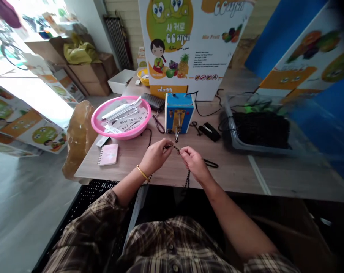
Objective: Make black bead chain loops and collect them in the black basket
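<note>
Both hands pinch a strand of dark beads point(175, 148) above the front part of the table. My left hand point(157, 154), with a gold bangle on the wrist, closes its fingers on the strand's left part. My right hand point(194, 162) grips it a little to the right, and more of the beads hang below that hand past the table edge. Just beyond the hands stands a small blue and white machine point(180, 113) with a metal tip pointing down near the strand. Another stretch of dark beads lies on the table left of the machine.
A pink basket point(145, 129) of printed strips and a pink notebook point(108, 154) are on the left of the table point(231, 170). A black stapler-like object point(209, 132) lies right of the machine, near a clear bin point(231, 141) of black strands. A large carton point(206, 49) stands behind.
</note>
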Motion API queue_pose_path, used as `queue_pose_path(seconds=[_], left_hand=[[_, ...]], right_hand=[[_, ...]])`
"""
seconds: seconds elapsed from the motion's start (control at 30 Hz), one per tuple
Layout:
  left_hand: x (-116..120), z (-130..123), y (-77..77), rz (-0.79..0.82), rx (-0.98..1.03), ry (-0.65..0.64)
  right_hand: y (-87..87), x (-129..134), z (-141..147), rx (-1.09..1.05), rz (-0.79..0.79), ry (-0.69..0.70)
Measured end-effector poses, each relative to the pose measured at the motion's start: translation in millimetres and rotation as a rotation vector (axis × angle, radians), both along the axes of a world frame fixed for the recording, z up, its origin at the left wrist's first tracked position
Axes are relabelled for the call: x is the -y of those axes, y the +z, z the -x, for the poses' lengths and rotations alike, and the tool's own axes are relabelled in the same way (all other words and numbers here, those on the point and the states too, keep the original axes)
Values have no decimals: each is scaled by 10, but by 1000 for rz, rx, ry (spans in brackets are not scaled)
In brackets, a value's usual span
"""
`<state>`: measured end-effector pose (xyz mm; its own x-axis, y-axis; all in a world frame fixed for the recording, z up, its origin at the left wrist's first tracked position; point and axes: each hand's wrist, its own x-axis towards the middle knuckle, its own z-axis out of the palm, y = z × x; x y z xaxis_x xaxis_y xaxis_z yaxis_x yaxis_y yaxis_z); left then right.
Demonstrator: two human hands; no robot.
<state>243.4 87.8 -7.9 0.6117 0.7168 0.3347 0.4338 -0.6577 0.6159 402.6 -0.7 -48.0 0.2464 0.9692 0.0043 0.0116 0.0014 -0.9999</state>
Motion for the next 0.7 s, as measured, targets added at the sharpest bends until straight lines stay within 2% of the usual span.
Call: queue_pose_path(seconds=[0.1, 0.27, 0.5, 0.7], left_hand=[[-73, -24, -26, 141, -49, 114], [-212, -210, -10, 213, -90, 41], [-315, -385, -1, 100, -117, 132], [-364, -399, -107, 38, -125, 174]], right_hand=[[-29, -153, -154, 226, -19, -65], [-25, -338, -309, 551, 13, -237], [-62, -493, -413, 568, 15, -259], [-63, -547, -419, 543, -6, -229]])
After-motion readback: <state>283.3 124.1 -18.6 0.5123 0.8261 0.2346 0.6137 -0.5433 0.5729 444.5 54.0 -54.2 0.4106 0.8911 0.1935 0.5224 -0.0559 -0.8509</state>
